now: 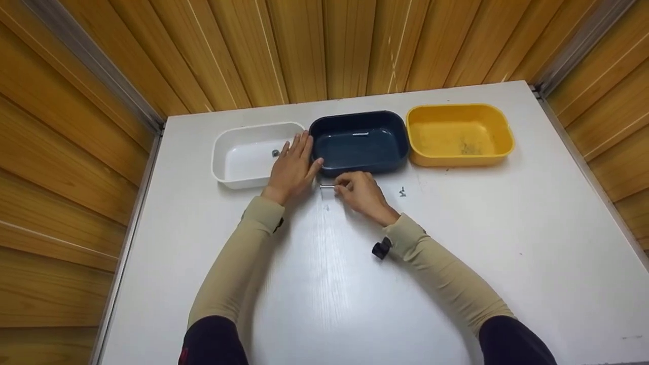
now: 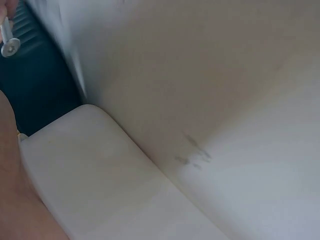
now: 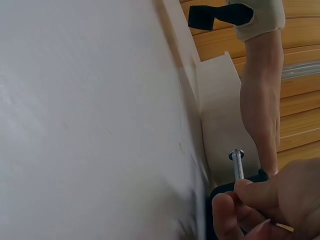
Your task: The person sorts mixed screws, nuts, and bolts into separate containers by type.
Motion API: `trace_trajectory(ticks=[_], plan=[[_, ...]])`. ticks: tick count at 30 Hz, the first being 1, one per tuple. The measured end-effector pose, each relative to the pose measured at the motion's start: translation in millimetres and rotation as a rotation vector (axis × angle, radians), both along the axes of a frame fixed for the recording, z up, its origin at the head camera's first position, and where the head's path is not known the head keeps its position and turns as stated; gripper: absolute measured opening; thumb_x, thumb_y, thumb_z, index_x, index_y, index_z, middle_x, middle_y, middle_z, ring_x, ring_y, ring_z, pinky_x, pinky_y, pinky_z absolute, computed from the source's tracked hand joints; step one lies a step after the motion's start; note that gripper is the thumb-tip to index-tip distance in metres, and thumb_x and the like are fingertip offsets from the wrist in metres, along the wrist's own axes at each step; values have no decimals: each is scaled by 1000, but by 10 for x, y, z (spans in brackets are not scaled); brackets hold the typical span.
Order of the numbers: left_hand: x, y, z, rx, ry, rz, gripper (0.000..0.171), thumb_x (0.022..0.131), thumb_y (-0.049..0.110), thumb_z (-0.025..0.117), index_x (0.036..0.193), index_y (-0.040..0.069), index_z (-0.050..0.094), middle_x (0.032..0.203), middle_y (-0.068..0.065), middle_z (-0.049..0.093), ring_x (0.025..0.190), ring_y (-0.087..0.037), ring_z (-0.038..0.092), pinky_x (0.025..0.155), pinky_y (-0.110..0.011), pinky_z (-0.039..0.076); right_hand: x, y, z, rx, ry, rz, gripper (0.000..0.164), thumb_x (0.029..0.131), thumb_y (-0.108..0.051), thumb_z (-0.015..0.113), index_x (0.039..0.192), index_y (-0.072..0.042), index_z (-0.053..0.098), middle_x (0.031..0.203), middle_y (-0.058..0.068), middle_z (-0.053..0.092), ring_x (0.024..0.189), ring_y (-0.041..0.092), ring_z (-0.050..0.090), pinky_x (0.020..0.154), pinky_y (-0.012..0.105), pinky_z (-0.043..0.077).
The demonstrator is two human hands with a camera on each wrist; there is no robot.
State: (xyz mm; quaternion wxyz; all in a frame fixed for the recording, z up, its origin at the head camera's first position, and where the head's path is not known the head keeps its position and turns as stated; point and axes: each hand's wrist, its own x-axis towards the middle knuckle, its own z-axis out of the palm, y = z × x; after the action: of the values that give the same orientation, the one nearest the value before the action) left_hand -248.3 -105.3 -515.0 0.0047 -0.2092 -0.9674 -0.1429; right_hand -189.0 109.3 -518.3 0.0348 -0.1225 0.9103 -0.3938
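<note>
My right hand (image 1: 363, 193) pinches a silver bolt (image 1: 327, 187) between thumb and fingers, just in front of the dark blue box (image 1: 359, 168). In the right wrist view, the threaded shank and wide flat head of the bolt (image 3: 237, 162) stick out past the fingertips. My left hand (image 1: 293, 170) lies with straight fingers over the adjoining rims of the white box (image 1: 243, 182) and the blue one, thumb spread towards the blue box. Its edge shows in the left wrist view. A small dark metal piece (image 1: 275, 152), perhaps a nut, lies in the white box; a slim silver piece (image 1: 360, 134) lies in the blue box.
A yellow box (image 1: 459, 161) with a dark speckled patch on its floor stands right of the blue one. Small dark marks or bits (image 1: 402, 192) are on the white table (image 1: 324, 284). Wood-patterned walls (image 1: 350, 50) enclose the back and sides.
</note>
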Motion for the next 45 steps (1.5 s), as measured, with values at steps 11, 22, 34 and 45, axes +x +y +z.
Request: trace_trajectory(ticks=[11, 22, 34, 45], plan=[[-5, -15, 6, -14, -2, 9, 77, 114, 53, 31, 169, 0, 20, 180, -14, 13, 167, -32, 12, 137, -46, 7, -28, 166, 207, -29, 73, 58, 11, 98, -10, 75, 103, -7, 85, 100, 4, 83, 79, 20, 72, 73, 32, 56], [-1, -2, -5, -27, -6, 17, 77, 115, 55, 28, 170, 2, 18, 180, -12, 11, 168, -30, 10, 137, -45, 7, -138, 299, 406, -56, 97, 38, 12, 99, -12, 76, 106, -5, 84, 105, 9, 82, 89, 21, 71, 82, 37, 57], [21, 23, -5, -16, -12, 10, 77, 115, 55, 28, 171, 3, 16, 181, -12, 10, 168, -29, 9, 137, -45, 7, -377, 463, 516, -59, 145, 33, 13, 100, -9, 75, 107, -2, 83, 108, 14, 79, 89, 24, 63, 77, 34, 48], [16, 4, -4, -6, -8, -2, 76, 115, 54, 28, 170, 2, 16, 180, -13, 10, 168, -30, 9, 137, -45, 6, -652, 583, 432, -47, 193, -7, 11, 100, -6, 74, 105, -1, 83, 100, 15, 77, 87, 25, 61, 78, 35, 46]])
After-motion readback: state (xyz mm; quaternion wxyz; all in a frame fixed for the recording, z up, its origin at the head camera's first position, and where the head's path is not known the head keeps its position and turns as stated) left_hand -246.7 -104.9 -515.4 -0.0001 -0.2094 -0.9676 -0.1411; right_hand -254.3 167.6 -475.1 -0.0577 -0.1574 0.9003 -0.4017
